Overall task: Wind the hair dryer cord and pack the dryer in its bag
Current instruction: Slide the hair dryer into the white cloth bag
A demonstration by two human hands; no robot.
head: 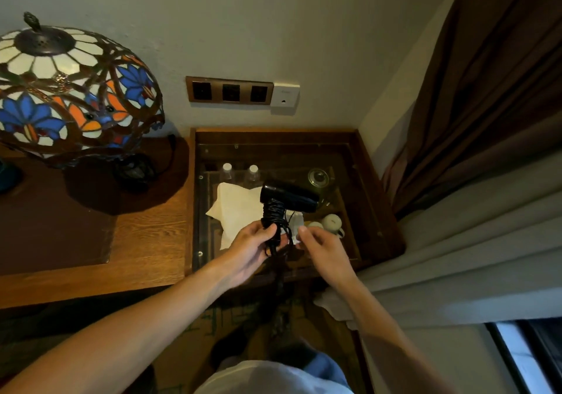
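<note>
The hair dryer handle is clasped in the left hand above the glass tabletop, upright; the cord end is pinched by the right hand just beside, white bag beyond

I can read nothing here; the white wall plate carries a faint mark, perhaps lettering, too blurred.

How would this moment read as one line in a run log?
stage: winding cord | left hand: holds dryer handle, cord wrapped on it | right hand: at cord's loose end | bag: on glass top, unused
</note>
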